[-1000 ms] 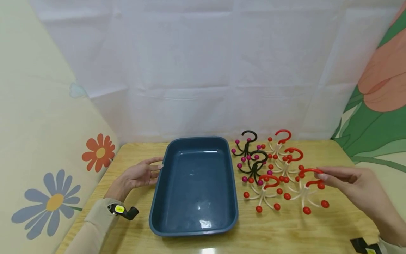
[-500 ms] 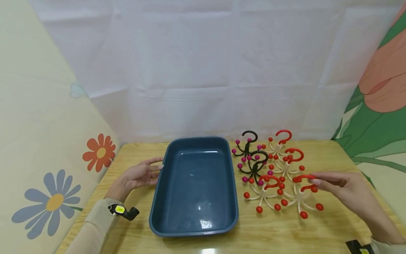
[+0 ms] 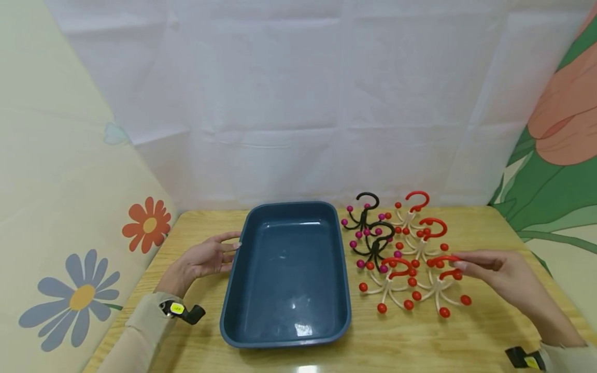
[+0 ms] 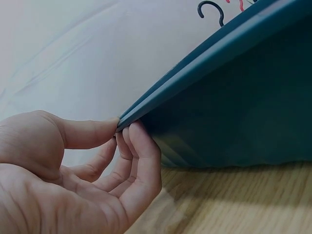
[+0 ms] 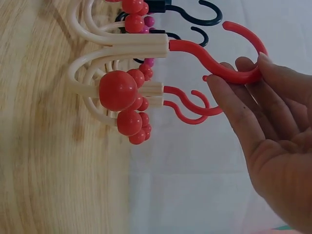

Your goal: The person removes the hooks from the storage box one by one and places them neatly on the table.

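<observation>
My left hand (image 3: 205,257) pinches the left rim of a deep blue rectangular basin (image 3: 284,285). In the left wrist view, the thumb lies on top of that rim (image 4: 161,95) and curled fingers sit beneath it. On the right, my right hand (image 3: 503,274) holds a cream multi-arm hook hanger (image 3: 438,286) with red ball tips by its red hook. Thumb and fingers pinch the curve of the hook (image 5: 236,75) in the right wrist view. The hanger is upright; whether its arms touch the table cannot be told. Just left of it stands a matching hanger (image 3: 387,284).
Two more red-hooked cream hangers (image 3: 422,246) stand behind. Two black hangers (image 3: 375,248) with magenta balls are beside the basin's right wall. A white cloth (image 3: 280,103) hangs behind the wooden table (image 3: 396,342), and flower-patterned panels (image 3: 70,207) flank it.
My right hand has moved left and slightly down with the hanger, bringing it close to the neighbouring hanger. The left hand and basin have stayed in place.
</observation>
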Action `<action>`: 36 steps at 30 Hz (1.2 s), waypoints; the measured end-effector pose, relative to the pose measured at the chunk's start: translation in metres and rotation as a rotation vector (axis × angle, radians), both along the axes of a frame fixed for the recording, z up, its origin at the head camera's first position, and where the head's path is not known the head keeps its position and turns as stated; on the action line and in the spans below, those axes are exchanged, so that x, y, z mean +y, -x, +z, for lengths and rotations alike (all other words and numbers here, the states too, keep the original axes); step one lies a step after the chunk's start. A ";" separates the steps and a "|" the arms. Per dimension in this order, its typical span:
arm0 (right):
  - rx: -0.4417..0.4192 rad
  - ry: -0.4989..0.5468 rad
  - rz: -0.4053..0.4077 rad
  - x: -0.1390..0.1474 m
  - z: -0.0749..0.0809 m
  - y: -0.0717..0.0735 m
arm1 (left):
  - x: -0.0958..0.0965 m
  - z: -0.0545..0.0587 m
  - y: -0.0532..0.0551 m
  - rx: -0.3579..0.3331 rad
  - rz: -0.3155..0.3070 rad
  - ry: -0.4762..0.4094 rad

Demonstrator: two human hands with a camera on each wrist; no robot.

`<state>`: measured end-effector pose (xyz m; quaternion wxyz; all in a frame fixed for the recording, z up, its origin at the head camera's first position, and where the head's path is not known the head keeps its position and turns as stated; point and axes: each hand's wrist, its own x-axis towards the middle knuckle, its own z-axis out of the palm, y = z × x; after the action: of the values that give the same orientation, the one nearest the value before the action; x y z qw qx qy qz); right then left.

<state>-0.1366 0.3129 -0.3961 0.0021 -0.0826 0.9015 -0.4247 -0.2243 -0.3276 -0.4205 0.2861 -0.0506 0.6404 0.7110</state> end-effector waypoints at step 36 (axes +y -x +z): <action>0.034 0.054 0.018 0.020 -0.001 0.015 | -0.001 0.001 0.003 0.048 0.051 0.176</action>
<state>-0.1515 0.3334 -0.3967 -0.0116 -0.0982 0.8889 -0.4474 -0.2278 -0.3289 -0.4199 0.2468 -0.0746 0.7056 0.6601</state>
